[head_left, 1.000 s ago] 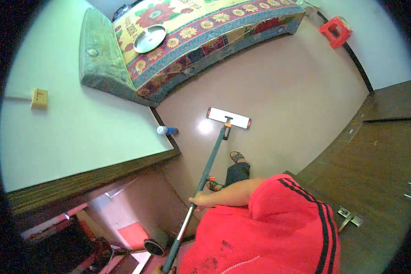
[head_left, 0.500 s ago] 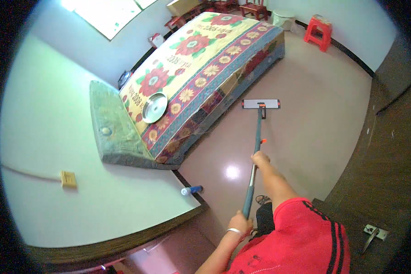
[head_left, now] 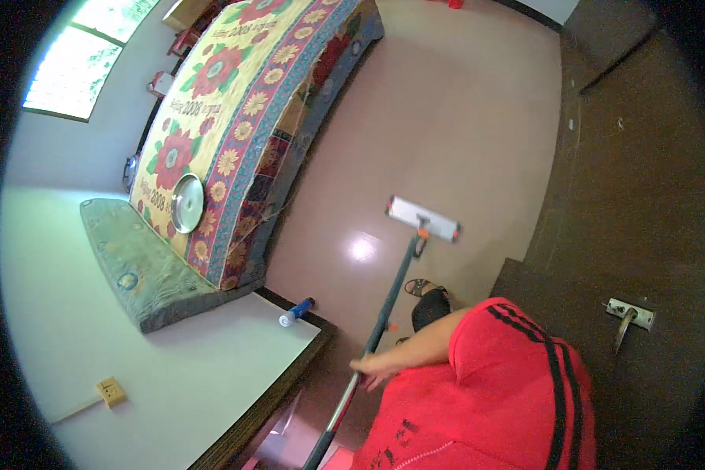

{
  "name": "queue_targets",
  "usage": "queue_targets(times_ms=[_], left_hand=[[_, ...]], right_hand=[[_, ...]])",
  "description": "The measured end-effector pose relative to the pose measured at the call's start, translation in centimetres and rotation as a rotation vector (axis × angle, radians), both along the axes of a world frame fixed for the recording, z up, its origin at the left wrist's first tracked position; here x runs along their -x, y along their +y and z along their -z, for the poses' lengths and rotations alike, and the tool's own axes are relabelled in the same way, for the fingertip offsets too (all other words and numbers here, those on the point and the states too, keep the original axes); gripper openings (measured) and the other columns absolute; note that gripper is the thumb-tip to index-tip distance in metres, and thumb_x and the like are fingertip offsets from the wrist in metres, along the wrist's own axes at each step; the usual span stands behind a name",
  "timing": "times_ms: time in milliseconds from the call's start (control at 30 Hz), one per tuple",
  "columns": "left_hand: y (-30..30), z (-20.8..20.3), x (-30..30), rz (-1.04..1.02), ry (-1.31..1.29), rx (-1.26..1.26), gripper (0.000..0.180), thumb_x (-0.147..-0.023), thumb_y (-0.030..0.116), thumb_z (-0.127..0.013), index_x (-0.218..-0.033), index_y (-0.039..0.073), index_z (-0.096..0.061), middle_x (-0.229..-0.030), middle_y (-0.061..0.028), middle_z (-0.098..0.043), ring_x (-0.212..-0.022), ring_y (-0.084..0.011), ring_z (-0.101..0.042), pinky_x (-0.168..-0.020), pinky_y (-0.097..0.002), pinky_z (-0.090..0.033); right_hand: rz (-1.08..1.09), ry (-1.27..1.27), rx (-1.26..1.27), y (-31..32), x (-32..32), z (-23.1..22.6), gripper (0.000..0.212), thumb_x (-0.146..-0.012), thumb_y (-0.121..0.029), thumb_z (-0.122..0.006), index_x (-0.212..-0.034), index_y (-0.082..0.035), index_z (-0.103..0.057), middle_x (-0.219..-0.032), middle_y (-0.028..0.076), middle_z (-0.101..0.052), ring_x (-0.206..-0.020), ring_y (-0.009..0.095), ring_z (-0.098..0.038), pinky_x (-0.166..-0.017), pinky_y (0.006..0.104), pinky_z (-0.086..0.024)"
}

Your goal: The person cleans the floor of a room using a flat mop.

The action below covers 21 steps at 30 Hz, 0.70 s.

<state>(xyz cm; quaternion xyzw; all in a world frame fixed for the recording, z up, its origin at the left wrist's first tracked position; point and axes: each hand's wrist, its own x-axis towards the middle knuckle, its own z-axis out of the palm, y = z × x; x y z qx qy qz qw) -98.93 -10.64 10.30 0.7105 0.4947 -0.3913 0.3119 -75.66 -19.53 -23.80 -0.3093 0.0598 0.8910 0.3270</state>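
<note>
A flat mop has a white rectangular head (head_left: pixel 435 221) with orange and dark end pieces, flat on the pinkish floor. Its grey and silver pole (head_left: pixel 392 301) slants down to the lower left, out of the picture. My right hand (head_left: pixel 370 370) is closed round the middle of the pole, beside the doorway edge. My left hand is out of the picture, as is the pole's lower end. A sandalled foot (head_left: pixel 423 287) stands near the mop head, at the end of a dark trouser leg.
To the left stands a bed (head_left: pixel 219 117) with a flowered cover and a round metal tray (head_left: pixel 187 204). A blue and white cylinder (head_left: pixel 296 312) lies by the wall end. At right is a dark door (head_left: pixel 627 196) with a metal handle (head_left: pixel 625 325).
The mop head has come nearer and turned askew. My right hand has drawn back to the lower left with the pole. My left hand has left the picture, and the view has shifted.
</note>
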Motion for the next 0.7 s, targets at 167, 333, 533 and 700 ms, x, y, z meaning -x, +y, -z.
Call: queue_targets(times_ms=[167, 333, 533, 700], left_hand=[[0.8, -7.6, -4.8, 0.152, -0.038, -0.379, 0.023, -0.057, 0.009, -0.062, -0.078, 0.0, -0.059, -0.068, -0.0173, -0.058, -0.061, -0.0256, -0.056, -0.057, -0.0338, -0.043], [0.8, 0.7, -6.0, 0.048, -0.049, -0.163, 0.034, -0.061, 0.023, -0.066, -0.088, 0.004, -0.059, -0.077, -0.017, -0.059, -0.072, -0.0277, -0.057, -0.065, -0.0358, -0.044], [-4.2, 12.8, -17.8, 0.344, -0.21, -0.043, 0.037, -0.071, 0.036, -0.055, -0.086, 0.004, -0.045, -0.076, -0.0233, -0.056, -0.074, -0.0404, -0.053, -0.067, -0.0464, -0.043], [-6.1, 13.7, -17.7, 0.356, -0.065, 0.011, 0.037, -0.074, 0.036, -0.052, -0.089, 0.004, -0.043, -0.076, -0.0231, -0.057, -0.073, -0.0391, -0.055, -0.065, -0.0464, -0.043]], right_hand=[[0.119, 0.126, 0.097, 1.1, 2.8, -4.2, 0.039, -0.081, -0.032, -0.048, -0.094, 0.003, -0.044, -0.089, 0.015, -0.054, -0.065, 0.025, -0.055, -0.058, 0.0334, -0.049], [0.242, -0.096, 0.107, -1.1, -2.9, 2.5, 0.033, -0.079, -0.031, -0.048, -0.08, 0.002, -0.05, -0.063, 0.014, -0.055, -0.049, 0.023, -0.053, -0.043, 0.0315, -0.044], [0.419, -0.725, 0.251, -7.3, -19.4, 11.1, 0.029, -0.076, -0.024, -0.049, -0.071, 0.004, -0.055, -0.066, 0.015, -0.055, -0.053, 0.025, -0.057, -0.043, 0.0323, -0.048], [0.222, -1.26, 0.617, -5.1, -22.2, 7.7, 0.061, -0.067, -0.016, -0.057, -0.111, 0.011, -0.024, -0.079, 0.019, -0.057, -0.054, 0.024, -0.059, -0.044, 0.0317, -0.049]])
